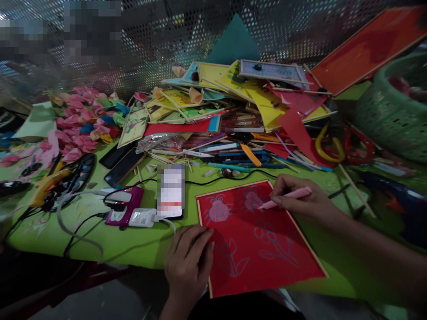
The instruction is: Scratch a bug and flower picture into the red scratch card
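Note:
In the head view a red sheet of paper (247, 266) with thin wooden strips along its edges lies at the table's front edge. It bears drawings: two round bugs filled with pink and two flower outlines. My right hand (296, 195) grips a pink marker (298, 192), its tip at the right-hand bug. My left hand (190, 258) rests on the sheet's left edge, fingers loosely bent and lying flat, nothing held in them. A phone (171, 191) with a lit, blurred screen lies just beyond that hand.
A purple power strip (133, 200) with plugs and cables sits left. Behind are framed paper pictures (213, 75), pens and sticks. Pink paper petals (76, 124) pile up at far left. Yellow-handled scissors (330, 146), a green basket (396, 106) and a dark blue tool (396, 200) stand right.

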{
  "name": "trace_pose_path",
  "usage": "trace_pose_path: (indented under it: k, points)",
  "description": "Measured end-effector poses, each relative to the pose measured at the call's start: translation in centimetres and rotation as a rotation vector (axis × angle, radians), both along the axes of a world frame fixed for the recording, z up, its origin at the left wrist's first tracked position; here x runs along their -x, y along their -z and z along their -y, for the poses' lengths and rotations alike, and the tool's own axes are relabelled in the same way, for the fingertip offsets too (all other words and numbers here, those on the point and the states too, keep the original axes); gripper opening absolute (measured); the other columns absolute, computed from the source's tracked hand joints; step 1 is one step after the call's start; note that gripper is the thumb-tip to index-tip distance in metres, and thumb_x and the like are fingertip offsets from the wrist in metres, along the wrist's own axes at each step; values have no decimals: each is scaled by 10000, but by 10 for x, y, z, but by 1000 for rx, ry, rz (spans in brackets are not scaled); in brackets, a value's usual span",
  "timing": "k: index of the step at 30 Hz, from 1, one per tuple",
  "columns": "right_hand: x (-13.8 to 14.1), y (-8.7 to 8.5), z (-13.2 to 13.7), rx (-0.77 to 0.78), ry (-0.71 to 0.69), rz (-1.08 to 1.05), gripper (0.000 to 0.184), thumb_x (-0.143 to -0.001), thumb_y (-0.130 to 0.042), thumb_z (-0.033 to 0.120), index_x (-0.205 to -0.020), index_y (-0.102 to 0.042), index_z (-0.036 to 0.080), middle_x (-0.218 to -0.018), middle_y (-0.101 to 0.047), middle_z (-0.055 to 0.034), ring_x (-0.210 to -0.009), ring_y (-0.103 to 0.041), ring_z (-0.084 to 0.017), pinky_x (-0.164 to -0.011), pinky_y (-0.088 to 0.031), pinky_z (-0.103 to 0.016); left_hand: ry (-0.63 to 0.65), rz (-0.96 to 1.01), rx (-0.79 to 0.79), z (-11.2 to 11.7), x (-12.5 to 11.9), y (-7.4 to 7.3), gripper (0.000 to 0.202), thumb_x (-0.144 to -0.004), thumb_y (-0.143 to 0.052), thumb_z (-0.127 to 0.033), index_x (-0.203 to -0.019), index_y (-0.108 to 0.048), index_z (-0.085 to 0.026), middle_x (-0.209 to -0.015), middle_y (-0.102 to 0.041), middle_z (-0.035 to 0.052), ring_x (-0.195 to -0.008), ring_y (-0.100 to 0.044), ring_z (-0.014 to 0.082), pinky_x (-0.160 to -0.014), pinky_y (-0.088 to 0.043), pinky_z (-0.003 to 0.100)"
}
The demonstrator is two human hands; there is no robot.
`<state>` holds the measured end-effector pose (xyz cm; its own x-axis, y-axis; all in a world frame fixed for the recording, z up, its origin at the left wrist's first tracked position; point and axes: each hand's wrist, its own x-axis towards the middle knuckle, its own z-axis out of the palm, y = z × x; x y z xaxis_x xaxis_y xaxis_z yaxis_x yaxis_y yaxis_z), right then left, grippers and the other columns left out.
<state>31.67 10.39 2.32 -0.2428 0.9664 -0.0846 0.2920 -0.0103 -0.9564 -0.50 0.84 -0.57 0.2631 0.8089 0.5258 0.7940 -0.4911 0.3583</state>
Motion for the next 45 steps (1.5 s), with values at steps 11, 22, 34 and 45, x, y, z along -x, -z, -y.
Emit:
trace_pose_path:
  k: [11, 22, 34, 45]
  points:
    - [-2, -1, 0, -13, 11, 10, 301, -843, -756, 479, -720, -628, 235, -645, -598, 14, -597, -498, -162, -560, -361, -294, -3, -12, -9, 0, 0, -2, 265, -965, -634, -120, -1190, -733, -220, -1078, -743, 64, -1003, -679, 202, -911, -559, 345]
    - [-1, 1, 1, 2, 14, 3, 317, -846, -761, 488, -724, -627, 228, -657, -598, 8, -613, -501, -170, -575, -360, -308, 7, -5, -7, 1, 0, -2, 265, -961, -641, -116, -1195, -731, -204, -1082, -742, 71, -1000, -679, 198, -918, -562, 349]
    - [-1, 1, 0, -12, -2, 5, 338, -875, -733, 510, -750, -634, 212, -648, -600, 7, -592, -480, -157, -574, -344, -302, 1, -3, -16, 0, -1, -2, 268, -968, -628, -126, -1198, -732, -215, -1085, -743, 69, -1010, -684, 197, -928, -558, 347]
    - [0, 0, 1, -5, 9, 35, 338, -846, -741, 538, -732, -636, 238, -645, -598, 10, -588, -495, -167, -558, -361, -304, -8, -4, -16, 0, 0, -2, 266, -965, -630, -126, -1186, -735, -227, -1077, -749, 66, -998, -695, 196, -906, -575, 338]
